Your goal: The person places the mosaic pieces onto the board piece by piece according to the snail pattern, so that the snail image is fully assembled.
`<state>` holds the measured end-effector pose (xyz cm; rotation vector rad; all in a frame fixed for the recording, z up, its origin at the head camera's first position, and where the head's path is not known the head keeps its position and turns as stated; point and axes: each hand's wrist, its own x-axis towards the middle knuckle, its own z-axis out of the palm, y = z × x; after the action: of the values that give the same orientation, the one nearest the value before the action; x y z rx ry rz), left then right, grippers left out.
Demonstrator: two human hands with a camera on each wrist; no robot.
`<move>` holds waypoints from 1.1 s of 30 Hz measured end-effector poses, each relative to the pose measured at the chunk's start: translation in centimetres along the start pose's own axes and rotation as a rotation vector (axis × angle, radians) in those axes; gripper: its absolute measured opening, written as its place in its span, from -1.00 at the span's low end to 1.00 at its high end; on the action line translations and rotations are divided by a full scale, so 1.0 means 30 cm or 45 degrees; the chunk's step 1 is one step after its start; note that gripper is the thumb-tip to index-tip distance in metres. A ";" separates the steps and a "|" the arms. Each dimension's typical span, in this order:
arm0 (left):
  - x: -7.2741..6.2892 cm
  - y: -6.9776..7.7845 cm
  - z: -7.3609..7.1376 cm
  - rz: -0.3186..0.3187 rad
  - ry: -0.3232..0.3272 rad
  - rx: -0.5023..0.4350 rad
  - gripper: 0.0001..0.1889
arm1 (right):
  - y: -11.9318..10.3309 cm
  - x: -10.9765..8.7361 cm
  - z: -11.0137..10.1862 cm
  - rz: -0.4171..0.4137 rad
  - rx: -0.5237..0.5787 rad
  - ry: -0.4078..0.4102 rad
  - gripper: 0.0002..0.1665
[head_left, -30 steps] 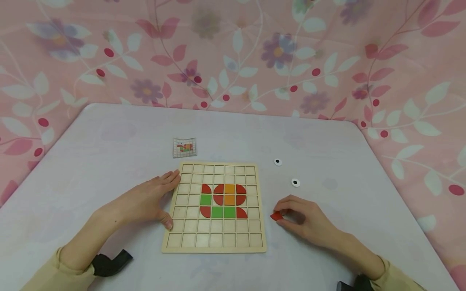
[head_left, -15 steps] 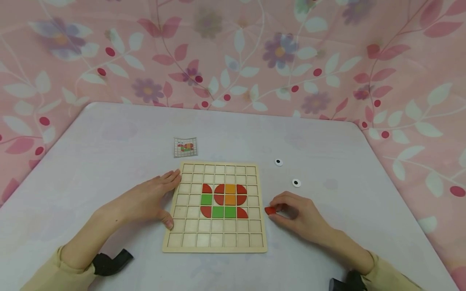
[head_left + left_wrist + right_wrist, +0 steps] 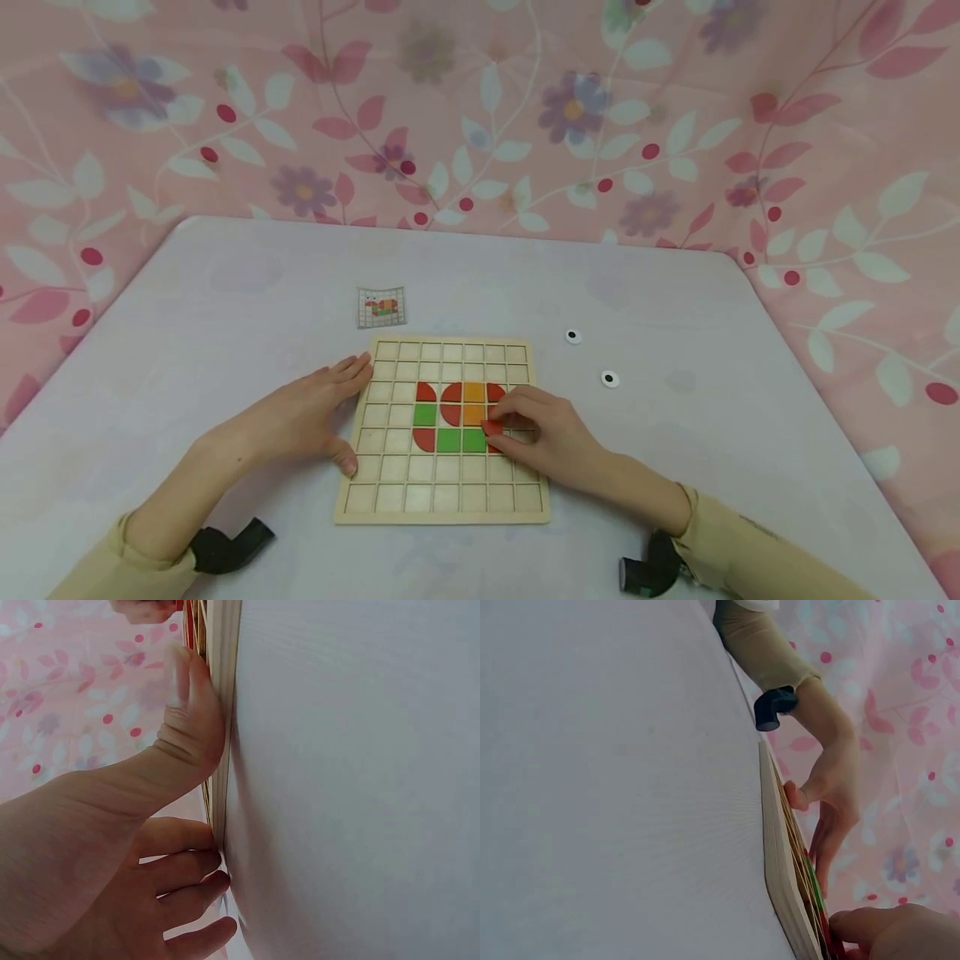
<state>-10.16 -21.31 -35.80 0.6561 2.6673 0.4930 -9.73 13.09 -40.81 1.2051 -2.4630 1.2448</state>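
A square wooden grid board (image 3: 447, 498) lies in front of me, with red, green and orange tiles set in its middle cells. My left hand (image 3: 303, 412) rests along the board's left edge, thumb and fingers spread and fairly straight; the left wrist view shows the thumb (image 3: 191, 724) against the side. Over the tiles, my right hand (image 3: 555, 437) pinches a red tile (image 3: 492, 427) between thumb and fingers. That tile's full outline is partly covered by the fingertips. The hand also hides part of the red tiles at the pattern's right side.
Behind the board lies a small picture card (image 3: 382, 307) showing a coloured grid pattern. Two white eye discs, one farther back (image 3: 573, 337) and one nearer disc (image 3: 610, 379), lie right of the board. A pink floral cloth (image 3: 480, 108) hangs behind the table.
My right hand has moved left with the red tile, from the table beside the board to above the pattern's right side. The left hand has stayed at the board's edge.
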 end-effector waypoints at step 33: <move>-0.008 -0.006 0.004 0.014 0.024 0.030 0.38 | -0.012 0.139 0.029 -0.045 -0.127 -0.228 -0.74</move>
<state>-9.98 -21.53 -35.93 0.6768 2.6928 0.4735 -12.08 9.84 -39.33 1.3822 -2.5801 1.0331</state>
